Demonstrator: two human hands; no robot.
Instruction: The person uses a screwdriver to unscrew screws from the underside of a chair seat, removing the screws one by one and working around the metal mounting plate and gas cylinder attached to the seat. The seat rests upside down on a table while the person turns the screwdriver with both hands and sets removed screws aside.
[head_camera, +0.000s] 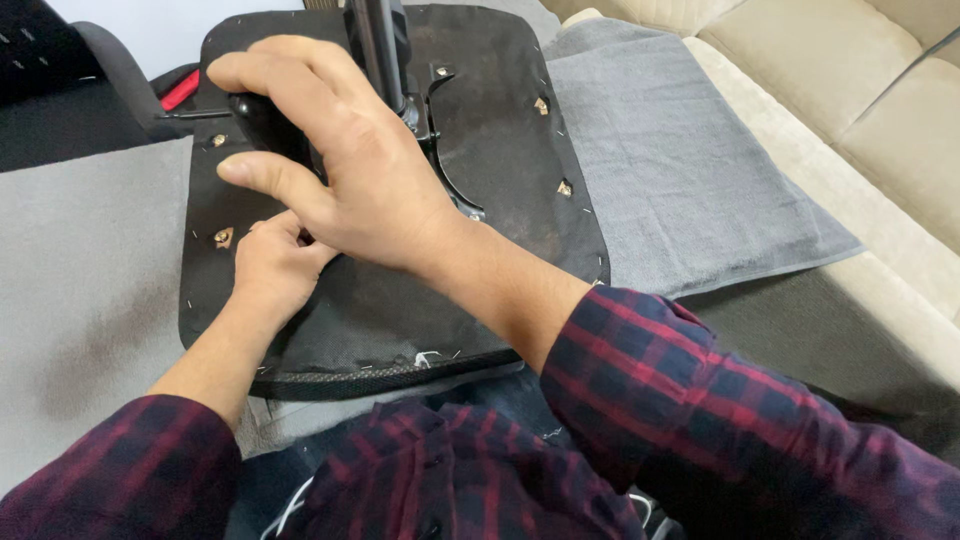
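An upturned office chair seat (500, 130) lies before me, its black fabric underside facing up with staples along the edge and several brass screw holes. My right hand (340, 150) reaches across and grips a black knob or handle (262, 118) on the seat's metal bracket (440, 150). My left hand (272, 265) rests just below it on the fabric, fingers curled at a small spot under the right palm; what they pinch is hidden. A chrome gas-lift column (378, 40) rises from the bracket.
The seat lies on a grey towel (680, 170) spread over a beige sofa (850, 90). A grey surface (80, 260) is at left. A black chair part with a red piece (180, 90) sits at top left. My plaid sleeves fill the bottom.
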